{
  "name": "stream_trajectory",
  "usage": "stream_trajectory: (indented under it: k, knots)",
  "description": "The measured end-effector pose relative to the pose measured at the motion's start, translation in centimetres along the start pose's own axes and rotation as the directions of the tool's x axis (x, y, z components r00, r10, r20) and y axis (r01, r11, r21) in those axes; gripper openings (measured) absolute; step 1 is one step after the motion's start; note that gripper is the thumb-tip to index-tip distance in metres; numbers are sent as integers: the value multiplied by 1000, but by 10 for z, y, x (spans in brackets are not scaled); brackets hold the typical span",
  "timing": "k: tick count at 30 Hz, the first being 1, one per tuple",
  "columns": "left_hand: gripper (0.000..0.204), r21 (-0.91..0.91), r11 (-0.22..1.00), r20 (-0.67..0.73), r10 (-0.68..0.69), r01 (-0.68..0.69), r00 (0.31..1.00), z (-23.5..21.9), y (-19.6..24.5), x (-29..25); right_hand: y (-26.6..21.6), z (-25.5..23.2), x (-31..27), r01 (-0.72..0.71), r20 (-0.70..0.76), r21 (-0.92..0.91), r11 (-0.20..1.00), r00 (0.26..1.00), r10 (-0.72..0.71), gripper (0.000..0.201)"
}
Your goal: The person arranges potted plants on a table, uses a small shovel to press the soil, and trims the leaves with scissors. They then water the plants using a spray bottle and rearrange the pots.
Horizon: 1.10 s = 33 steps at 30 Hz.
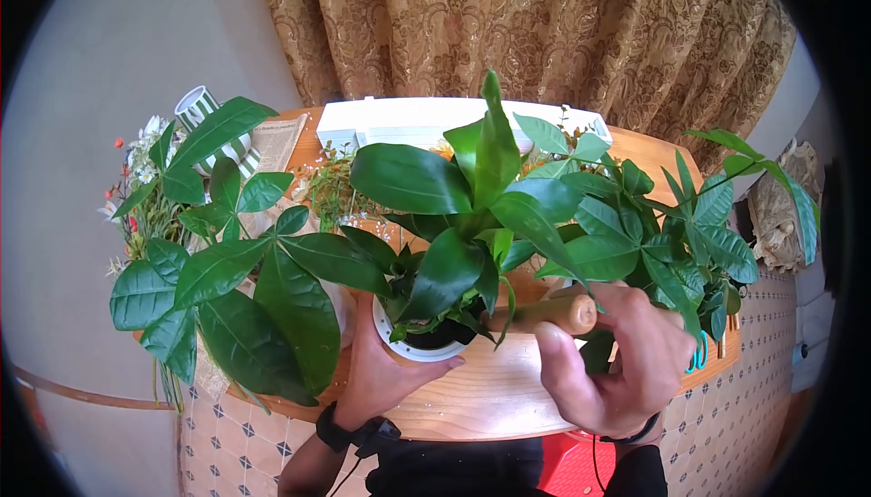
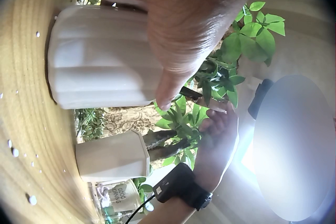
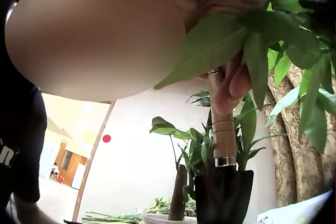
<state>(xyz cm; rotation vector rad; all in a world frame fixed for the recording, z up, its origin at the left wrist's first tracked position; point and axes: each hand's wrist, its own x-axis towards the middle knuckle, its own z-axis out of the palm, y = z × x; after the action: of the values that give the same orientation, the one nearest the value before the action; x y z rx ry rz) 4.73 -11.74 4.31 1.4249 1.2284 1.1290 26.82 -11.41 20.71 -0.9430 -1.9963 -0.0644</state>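
Note:
A white ribbed pot stands on the table, holding a leafy plant and dark soil. My left hand grips the pot's side, with the thumb along the rim. My right hand holds a small trowel by its wooden handle. In the right wrist view the trowel's black blade points down at the pot's rim, beside a thick stem; whether it touches soil cannot be seen.
Broad-leaved plants spread on both sides. A smaller white pot stands near the gripped one. Behind are a long white box and a curtain. Flowers and a striped vase are at left, teal-handled scissors at right.

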Motion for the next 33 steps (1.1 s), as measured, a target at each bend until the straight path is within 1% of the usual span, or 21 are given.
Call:
stream_trajectory:
  k: [2, 4, 7, 11, 13, 14, 16, 23, 25, 29, 31, 33]
  knots:
    - [115, -15, 1000, 1, -13, 13, 1000, 1, 0, 0, 0, 1, 0, 4, -4, 9, 1000, 1000, -4, 28]
    - [115, 24, 998, -21, 54, -53, 998, 1, 2, 1, -3, 4, -1, -27, 49, 33, 999, 998, 25, 29]
    - [115, 23, 998, -17, 60, -60, 998, 0, 3, 2, -1, 5, -3, -23, 56, 37, 999, 998, 21, 31]
    - [115, 5, 1000, 4, 19, -19, 1000, 0, 4, 2, -3, -3, -1, -15, 29, -7, 1000, 999, 15, 31]
    - [115, 10, 999, -4, 36, -36, 999, 0, 0, 1, -5, -5, -3, -96, 30, -41, 995, 995, 97, 31]
    - [115, 10, 999, -4, 36, -36, 999, 1, 0, 1, -4, -4, -3, -96, 31, -41, 995, 995, 97, 31]
    - [114, 9, 998, -20, 55, -55, 998, 1, 1, 1, 1, 0, -2, -4, 36, 10, 1000, 999, 3, 30]
    - [112, 21, 999, -21, 40, -39, 999, 1, 3, 1, -1, 2, 0, -6, 32, 12, 1000, 999, 5, 29]
    - [112, -2, 999, 0, 37, -37, 999, 0, 1, 1, -2, 0, -1, -24, -3, -37, 999, 1000, 24, 30]
    - [112, 32, 998, -13, 60, -59, 998, 1, 5, 1, -1, 1, 0, -36, 21, -11, 999, 999, 36, 31]
    - [112, -5, 999, -16, 44, -44, 999, 1, 5, 1, 1, 4, -1, -26, 36, 9, 1000, 999, 25, 30]
    - [113, -4, 999, -9, 35, -35, 999, 1, 6, 1, 1, 5, -2, -15, 51, 29, 999, 999, 14, 30]
